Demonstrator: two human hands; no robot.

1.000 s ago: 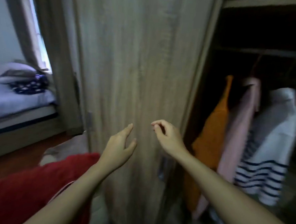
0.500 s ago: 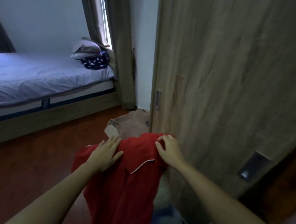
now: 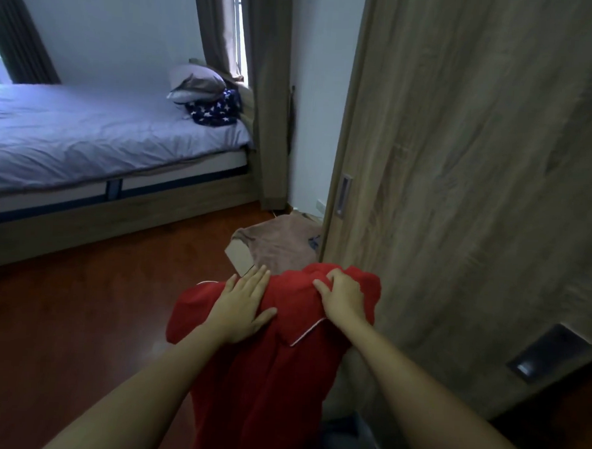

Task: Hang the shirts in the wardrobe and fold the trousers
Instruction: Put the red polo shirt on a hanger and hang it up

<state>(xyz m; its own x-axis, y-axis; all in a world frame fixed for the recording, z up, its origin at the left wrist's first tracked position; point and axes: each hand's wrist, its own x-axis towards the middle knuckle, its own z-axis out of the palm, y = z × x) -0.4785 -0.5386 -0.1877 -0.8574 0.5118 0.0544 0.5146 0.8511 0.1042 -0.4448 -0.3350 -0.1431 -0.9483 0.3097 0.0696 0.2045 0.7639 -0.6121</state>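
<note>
- Red garment (image 3: 273, 377): a red cloth with thin white piping, draped over some support hidden beneath it, hanging down toward the floor just beside the wardrobe door (image 3: 477, 199). It is probably a shirt, though the folds hide its cut.
- Left hand (image 3: 240, 307): lies flat on the garment's upper left part, fingers spread and straight; the grip is open, pressing rather than clasping.
- Right hand (image 3: 344, 295): at the garment's top edge, nearest the wardrobe door; fingers curled into the red cloth, so the grip is closed on a bunch of it.
- Wardrobe door: a wood-grain sliding panel, with a recessed metal handle (image 3: 343, 195) at its left edge.
- Brown cloth (image 3: 279, 247): spread over a light box-like thing on the floor, just beyond the garment and touching the foot of the wardrobe door.
- Bed (image 3: 96, 145): well left of the wardrobe door, covered in grey-blue sheets, with a pillow (image 3: 195, 83) and a star-patterned bundle (image 3: 213, 112) at its head.
- Floor (image 3: 60, 315): reddish-brown wood between bed and wardrobe door.
</note>
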